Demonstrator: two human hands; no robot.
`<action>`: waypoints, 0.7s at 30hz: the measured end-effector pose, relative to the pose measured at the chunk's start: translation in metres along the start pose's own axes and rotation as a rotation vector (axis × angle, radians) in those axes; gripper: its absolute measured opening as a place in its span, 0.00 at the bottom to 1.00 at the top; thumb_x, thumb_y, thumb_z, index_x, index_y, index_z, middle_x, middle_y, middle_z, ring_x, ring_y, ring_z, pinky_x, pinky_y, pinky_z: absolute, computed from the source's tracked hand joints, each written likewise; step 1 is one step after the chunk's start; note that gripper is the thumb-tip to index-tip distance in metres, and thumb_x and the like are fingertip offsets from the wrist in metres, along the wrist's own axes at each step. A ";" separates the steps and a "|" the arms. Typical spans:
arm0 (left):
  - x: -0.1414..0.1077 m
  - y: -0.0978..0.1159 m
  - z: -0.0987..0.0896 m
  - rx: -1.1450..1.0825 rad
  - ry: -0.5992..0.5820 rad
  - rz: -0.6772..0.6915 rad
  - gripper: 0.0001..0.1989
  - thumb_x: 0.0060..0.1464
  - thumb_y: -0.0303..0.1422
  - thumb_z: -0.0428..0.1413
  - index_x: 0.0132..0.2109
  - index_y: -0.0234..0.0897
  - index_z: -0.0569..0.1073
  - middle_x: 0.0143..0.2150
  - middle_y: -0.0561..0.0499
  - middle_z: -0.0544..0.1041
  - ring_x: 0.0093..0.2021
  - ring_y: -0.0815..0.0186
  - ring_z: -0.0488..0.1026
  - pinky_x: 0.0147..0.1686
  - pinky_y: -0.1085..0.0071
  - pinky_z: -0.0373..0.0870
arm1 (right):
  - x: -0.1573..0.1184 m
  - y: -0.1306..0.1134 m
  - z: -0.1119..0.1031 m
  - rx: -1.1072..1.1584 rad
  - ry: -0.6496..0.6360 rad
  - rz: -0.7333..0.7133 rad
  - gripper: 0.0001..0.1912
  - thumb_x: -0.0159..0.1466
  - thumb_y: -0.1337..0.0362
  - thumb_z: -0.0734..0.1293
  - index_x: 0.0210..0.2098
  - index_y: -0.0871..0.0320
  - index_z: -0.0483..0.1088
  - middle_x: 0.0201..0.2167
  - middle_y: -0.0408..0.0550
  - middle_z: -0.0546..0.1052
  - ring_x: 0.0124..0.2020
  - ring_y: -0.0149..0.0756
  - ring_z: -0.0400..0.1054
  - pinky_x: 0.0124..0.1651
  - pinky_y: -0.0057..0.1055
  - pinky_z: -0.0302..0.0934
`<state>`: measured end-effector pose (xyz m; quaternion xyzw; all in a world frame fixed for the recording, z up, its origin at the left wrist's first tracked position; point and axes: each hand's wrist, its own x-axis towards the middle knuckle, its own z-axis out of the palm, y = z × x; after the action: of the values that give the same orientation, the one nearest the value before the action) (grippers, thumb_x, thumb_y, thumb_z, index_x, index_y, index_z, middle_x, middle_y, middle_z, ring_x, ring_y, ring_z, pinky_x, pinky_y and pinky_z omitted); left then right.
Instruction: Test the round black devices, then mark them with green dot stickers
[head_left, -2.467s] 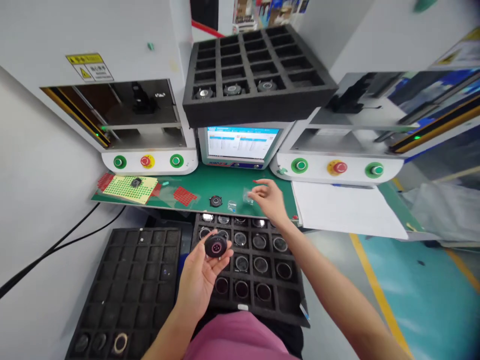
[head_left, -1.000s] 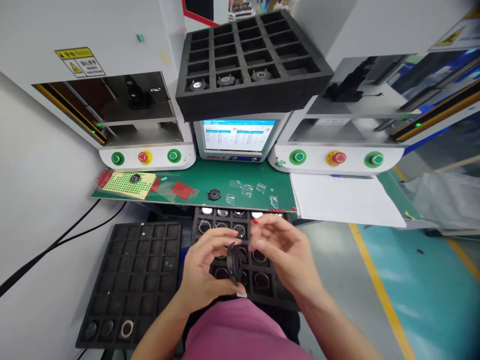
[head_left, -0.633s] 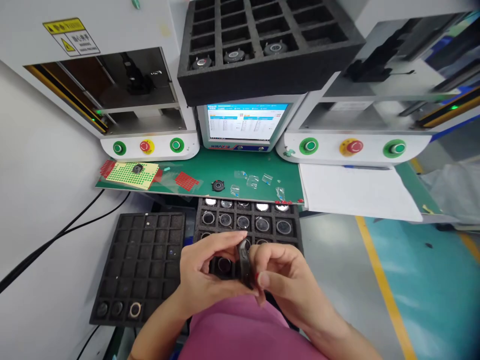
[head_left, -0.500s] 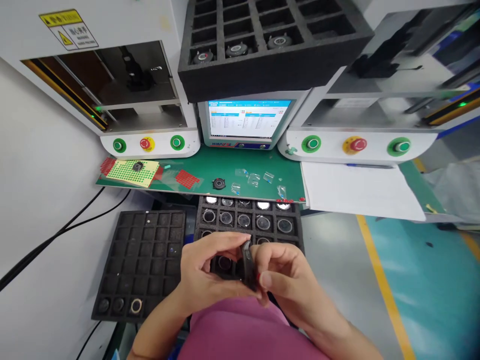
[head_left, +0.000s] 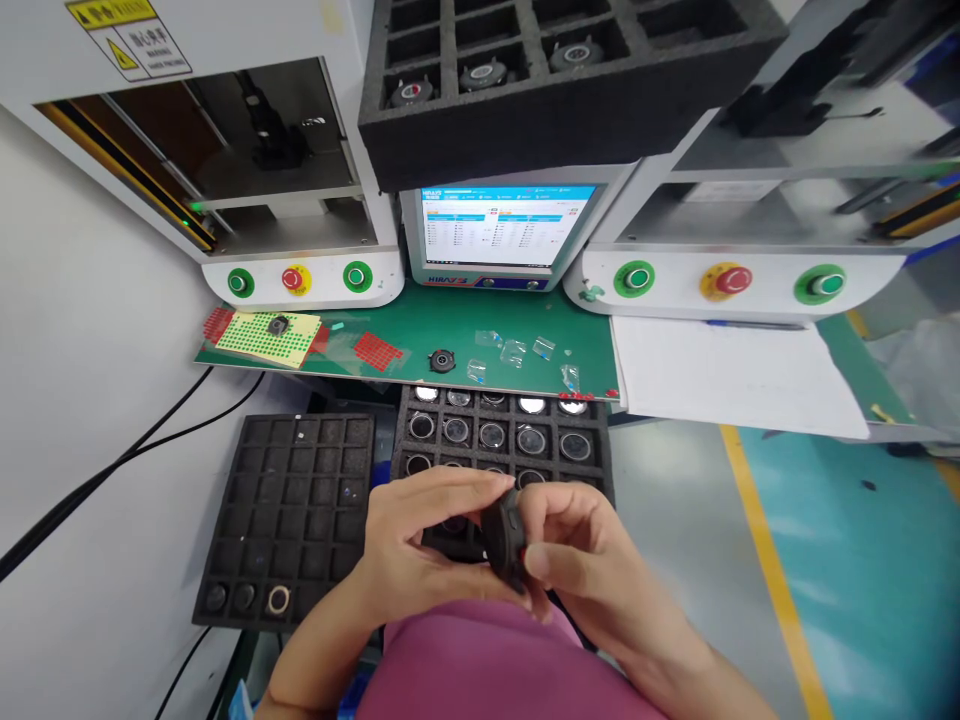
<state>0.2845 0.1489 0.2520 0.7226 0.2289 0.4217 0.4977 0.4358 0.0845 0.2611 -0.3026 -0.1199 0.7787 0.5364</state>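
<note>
1. The left hand grasps a watch body by its rim, thumb below and fingers above, standing it on edge; this grip seemingly leaves the broad sides free.
2. At its 3 o'clock, the right hand curls in, thumb and fingertips against the watch body; I cannot tell whether they pinch it or something small.
3. Beneath and toward 12 o'clock, a foam tray keeps round parts in separate pockets, probably against scratching.
4. At 9 o'clock, another tray has three round pieces in its nearest row.
5. On the green table, a second watch body lies at 11 o'clock, clear film scraps at 12, and paper at 2, all apparently within easy reach.
6. Farther at 12 o'clock, a raised tray sits above the screen, likely leaving the display readable.
</note>
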 end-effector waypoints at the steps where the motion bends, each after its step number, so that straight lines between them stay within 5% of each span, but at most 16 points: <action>1: 0.000 0.000 -0.001 0.015 -0.006 0.007 0.30 0.42 0.38 0.70 0.54 0.45 0.76 0.45 0.44 0.82 0.39 0.60 0.81 0.37 0.69 0.80 | 0.000 0.000 0.001 0.008 0.007 0.003 0.17 0.49 0.62 0.79 0.20 0.60 0.67 0.16 0.42 0.74 0.13 0.23 0.66 0.18 0.17 0.62; 7: 0.006 -0.002 -0.004 -0.029 -0.013 -0.040 0.29 0.38 0.40 0.71 0.51 0.44 0.79 0.42 0.43 0.83 0.37 0.59 0.80 0.36 0.68 0.79 | 0.006 0.007 0.004 0.155 -0.008 -0.033 0.26 0.49 0.64 0.79 0.26 0.54 0.55 0.16 0.30 0.67 0.10 0.25 0.63 0.08 0.14 0.51; 11: 0.007 -0.003 0.000 -0.340 -0.039 -0.290 0.25 0.44 0.42 0.69 0.52 0.45 0.78 0.41 0.44 0.82 0.34 0.62 0.79 0.32 0.70 0.79 | 0.007 0.002 -0.002 0.071 -0.015 -0.139 0.24 0.53 0.54 0.77 0.28 0.55 0.57 0.15 0.30 0.63 0.08 0.17 0.48 0.09 0.14 0.42; 13: 0.005 -0.001 0.003 -0.533 -0.060 -0.465 0.23 0.56 0.43 0.61 0.56 0.42 0.75 0.44 0.40 0.81 0.35 0.61 0.79 0.31 0.68 0.79 | 0.006 -0.002 -0.005 -0.028 0.102 -0.300 0.21 0.54 0.53 0.75 0.27 0.56 0.61 0.16 0.32 0.62 0.11 0.18 0.48 0.13 0.16 0.47; 16: 0.003 0.004 0.010 -0.736 -0.058 -0.637 0.21 0.62 0.44 0.53 0.54 0.35 0.74 0.41 0.38 0.79 0.33 0.62 0.78 0.27 0.70 0.78 | 0.005 -0.005 -0.008 -0.184 0.315 -0.545 0.13 0.56 0.60 0.74 0.27 0.56 0.66 0.21 0.38 0.67 0.21 0.25 0.63 0.24 0.22 0.63; 21: 0.002 0.008 0.025 -0.802 -0.001 -0.635 0.17 0.60 0.46 0.55 0.40 0.35 0.70 0.33 0.48 0.74 0.23 0.73 0.69 0.18 0.80 0.69 | 0.006 0.006 -0.008 -0.297 0.330 -0.590 0.07 0.63 0.59 0.69 0.41 0.51 0.74 0.41 0.48 0.78 0.46 0.41 0.74 0.48 0.39 0.71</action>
<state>0.3058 0.1341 0.2569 0.3698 0.2570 0.3039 0.8396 0.4346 0.0861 0.2498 -0.4512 -0.2257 0.5053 0.7001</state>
